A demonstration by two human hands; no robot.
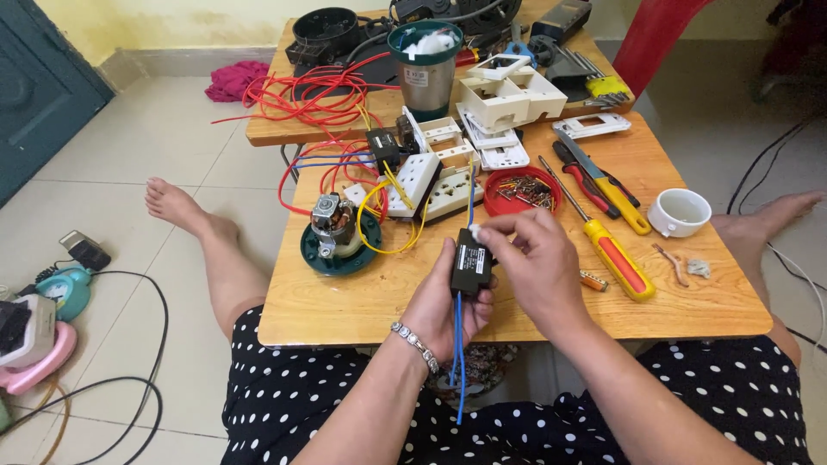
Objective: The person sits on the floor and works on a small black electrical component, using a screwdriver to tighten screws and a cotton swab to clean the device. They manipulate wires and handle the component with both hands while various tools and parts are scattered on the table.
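I see the left hand (444,306) wrapped around a small black box (471,265), fingers closed under it and thumb along its side, holding it just above the near edge of the wooden table (362,301). Blue wires (459,362) hang from the box's lower end, past the table edge and down over the lap. The right hand (538,267) sits just right of the box, its thumb and forefinger pinched on something small and white (475,232) at the box's top; I cannot tell what it is. Beyond the box lie a motor on a green base (338,237), a red dish of screws (521,191) and, to the right, a yellow-handled screwdriver (613,257).
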